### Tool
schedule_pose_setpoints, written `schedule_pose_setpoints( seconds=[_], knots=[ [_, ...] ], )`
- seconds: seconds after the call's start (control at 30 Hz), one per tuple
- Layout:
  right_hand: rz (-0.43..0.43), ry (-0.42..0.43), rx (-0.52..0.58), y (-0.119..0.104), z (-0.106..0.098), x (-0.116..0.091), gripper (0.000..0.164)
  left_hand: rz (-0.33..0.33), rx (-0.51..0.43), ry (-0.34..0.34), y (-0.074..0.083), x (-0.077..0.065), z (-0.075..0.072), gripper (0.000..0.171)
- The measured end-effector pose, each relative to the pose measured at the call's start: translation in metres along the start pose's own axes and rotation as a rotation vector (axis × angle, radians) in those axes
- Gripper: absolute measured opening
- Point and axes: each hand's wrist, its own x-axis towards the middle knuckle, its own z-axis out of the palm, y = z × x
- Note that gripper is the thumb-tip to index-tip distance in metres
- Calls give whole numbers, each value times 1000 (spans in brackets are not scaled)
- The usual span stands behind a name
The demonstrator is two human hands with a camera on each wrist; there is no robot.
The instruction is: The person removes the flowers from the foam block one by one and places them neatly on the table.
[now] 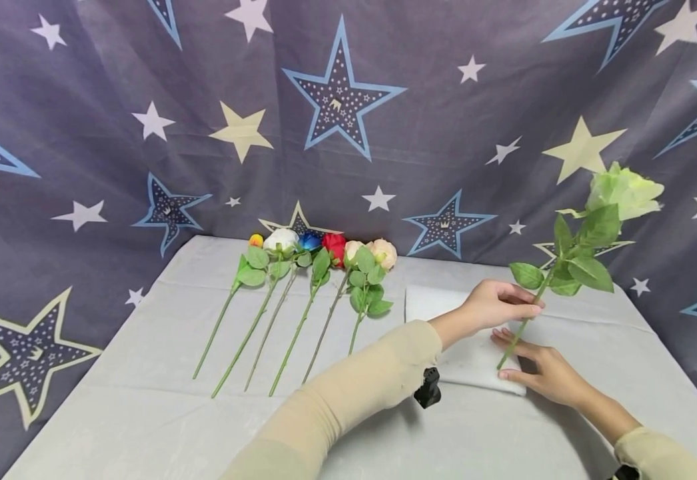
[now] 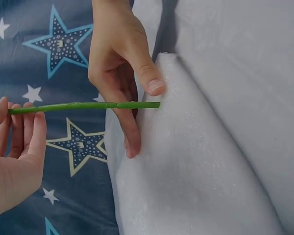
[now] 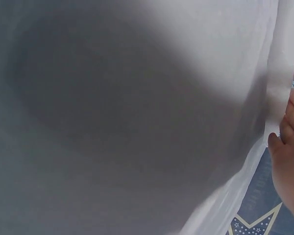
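Observation:
My left hand [image 1: 489, 308] pinches the green stem of a pale green artificial rose [image 1: 623, 193] between thumb and fingers. The bloom leans up to the right, with leaves [image 1: 591, 273] below it. In the left wrist view, the left hand [image 2: 19, 161] grips the stem [image 2: 78, 106] at the left. My right hand [image 1: 549, 373] is around the stem's lower end, thumb and fingers spread apart. Its thumb [image 2: 149, 78] lies just above the stem tip, apart from it. A white foam sheet [image 1: 462, 360] lies flat beneath both hands. The right wrist view shows mostly pale cloth.
Several artificial flowers lie in a row left of the hands, among them a white one [image 1: 281, 240], a red one [image 1: 333, 247] and a peach one [image 1: 383, 253]. A grey cloth [image 1: 144, 400] covers the table. Behind hangs a star-patterned curtain [image 1: 420, 133].

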Motion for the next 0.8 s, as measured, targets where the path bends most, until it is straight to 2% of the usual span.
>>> schedule_pose_setpoints(
  seconds=[0.27,0.53,0.8],
  knots=[
    [-1,10,-10,-2,-1,1,58,0,-37,14,-1,-4,-7,19],
    [33,-8,-5,0,0,-1,57,-16,-125,10,-1,-6,-13,22],
    [36,-6,-27,0,1,-1,58,-17,-106,44,1,-9,-15,21]
  ],
)
